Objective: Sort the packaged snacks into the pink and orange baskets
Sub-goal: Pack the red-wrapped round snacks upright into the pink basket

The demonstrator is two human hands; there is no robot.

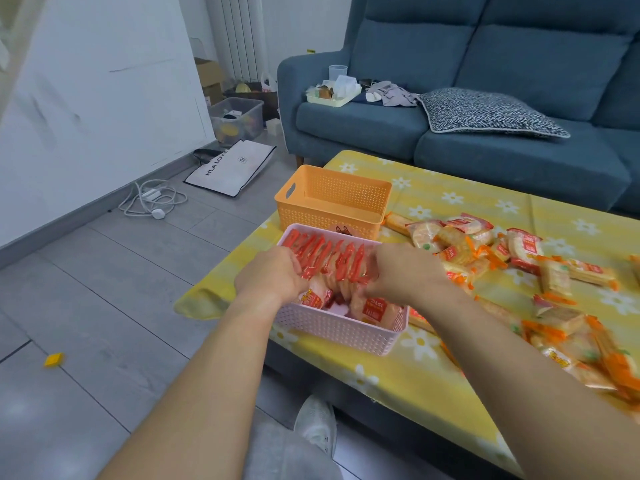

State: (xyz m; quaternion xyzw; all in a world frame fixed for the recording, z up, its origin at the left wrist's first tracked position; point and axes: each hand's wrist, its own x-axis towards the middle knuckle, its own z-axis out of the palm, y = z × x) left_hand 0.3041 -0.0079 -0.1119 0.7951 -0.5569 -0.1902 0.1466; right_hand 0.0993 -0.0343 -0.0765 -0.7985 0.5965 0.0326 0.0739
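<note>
A pink perforated plastic basket [341, 332] is seen at the centre of the frame, on the near left corner of a low table covered by a yellow daisy-print cloth [450, 199]. It is filled with a row of red-topped snack packets [325, 256] standing on edge. The left hand [270, 275] is pressed against the left end of the row, its fingers curled over the packet tops and largely hidden from view. The right hand [403, 268] is placed at the right end of the row; its fingertips are blurred and tucked among the wrappers, so whether a packet is gripped cannot be told. Directly behind, touching the pink basket, an orange perforated plastic basket [332, 202] is seen, its floor hidden by its near wall. A loose pile of red- and orange-wrapped snacks [519, 258] is spread across the right of the frame, blurred lower right and cut off at the edge. A blue sofa [485, 140] fills the upper right.
</note>
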